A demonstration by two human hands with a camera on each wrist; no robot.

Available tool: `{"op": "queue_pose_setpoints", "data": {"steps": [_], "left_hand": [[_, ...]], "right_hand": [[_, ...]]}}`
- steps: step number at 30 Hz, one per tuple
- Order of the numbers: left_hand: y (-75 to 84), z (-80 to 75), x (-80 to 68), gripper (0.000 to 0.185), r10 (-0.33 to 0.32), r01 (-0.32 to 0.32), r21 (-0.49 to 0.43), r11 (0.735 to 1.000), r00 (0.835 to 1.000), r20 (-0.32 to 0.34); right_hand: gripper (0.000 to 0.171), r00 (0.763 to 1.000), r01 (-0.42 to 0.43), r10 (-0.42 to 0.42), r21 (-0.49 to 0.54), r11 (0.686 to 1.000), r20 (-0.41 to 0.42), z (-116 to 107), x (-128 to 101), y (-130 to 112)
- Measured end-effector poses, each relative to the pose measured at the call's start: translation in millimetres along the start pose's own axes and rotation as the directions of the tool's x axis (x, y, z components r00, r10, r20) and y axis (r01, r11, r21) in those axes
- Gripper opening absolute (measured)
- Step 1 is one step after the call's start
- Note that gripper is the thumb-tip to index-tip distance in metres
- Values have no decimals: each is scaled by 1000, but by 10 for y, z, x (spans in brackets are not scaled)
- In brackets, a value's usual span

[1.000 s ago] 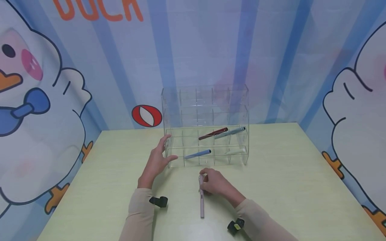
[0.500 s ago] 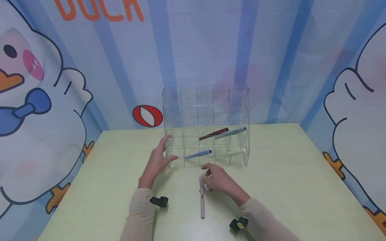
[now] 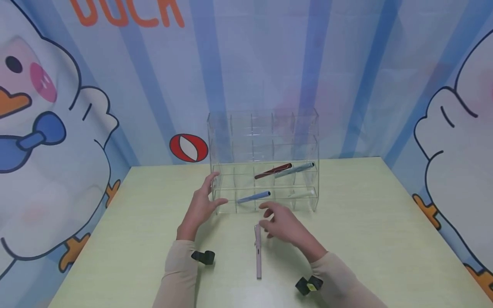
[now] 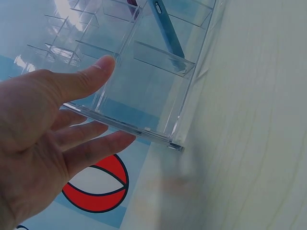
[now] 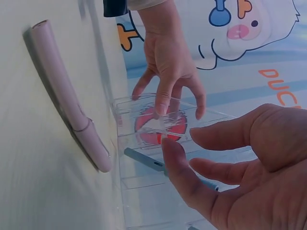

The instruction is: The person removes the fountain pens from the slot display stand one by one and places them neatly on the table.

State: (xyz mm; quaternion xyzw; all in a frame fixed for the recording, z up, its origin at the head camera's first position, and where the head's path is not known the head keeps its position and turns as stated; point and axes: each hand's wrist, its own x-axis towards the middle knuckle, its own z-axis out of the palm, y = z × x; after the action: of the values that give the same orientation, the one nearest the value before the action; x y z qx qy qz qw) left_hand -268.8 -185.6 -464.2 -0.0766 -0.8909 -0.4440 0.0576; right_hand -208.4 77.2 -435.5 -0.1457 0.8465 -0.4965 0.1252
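Observation:
A lilac pen (image 3: 258, 252) lies on the table, its cap end toward the clear acrylic pen rack (image 3: 246, 188). My right hand (image 3: 285, 224) is above and beside that cap end, thumb and fingers parted with nothing between them. In the right wrist view the pen (image 5: 62, 81) lies apart from my right hand (image 5: 259, 163). My left hand (image 3: 200, 207) holds the rack's left side. The left wrist view has its thumb in front of the side panel and fingers (image 4: 103, 146) along the outside.
Within the rack's lower tiers lie a blue pen (image 3: 254, 196), a whitish pen (image 3: 302, 194), a dark red pen (image 3: 272, 170) and a light blue-grey pen (image 3: 294, 169). A printed curtain (image 3: 262, 55) hangs behind the table (image 3: 366, 222).
My right hand has let go of the lilac pen and moved up toward the rack, its fingers parting. The pen stays on the table. My left hand has kept its place.

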Motion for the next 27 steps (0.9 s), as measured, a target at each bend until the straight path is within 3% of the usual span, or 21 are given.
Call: {"op": "queue_pose_setpoints", "data": {"steps": [9, 14, 20, 27], "left_hand": [[-10, 0, 1, 89, 6, -6, -1, 1000, 1000, -1], [-9, -3, 3, 89, 10, -10, 3, 1000, 1000, -6], [6, -6, -7, 89, 20, -20, 3, 1000, 1000, -4], [18, -6, -18, 89, 19, -19, 1, 1000, 1000, -6]], "right_hand": [[40, 996, 45, -45, -2, 999, -82, -77, -1, -49], [40, 984, 116, -119, -33, 993, -134, -131, 4, -58], [38, 951, 227, -244, -108, 968, -192, -177, 24, 1], [32, 903, 300, -312, -84, 950, -297, -229, 40, 12]]}}
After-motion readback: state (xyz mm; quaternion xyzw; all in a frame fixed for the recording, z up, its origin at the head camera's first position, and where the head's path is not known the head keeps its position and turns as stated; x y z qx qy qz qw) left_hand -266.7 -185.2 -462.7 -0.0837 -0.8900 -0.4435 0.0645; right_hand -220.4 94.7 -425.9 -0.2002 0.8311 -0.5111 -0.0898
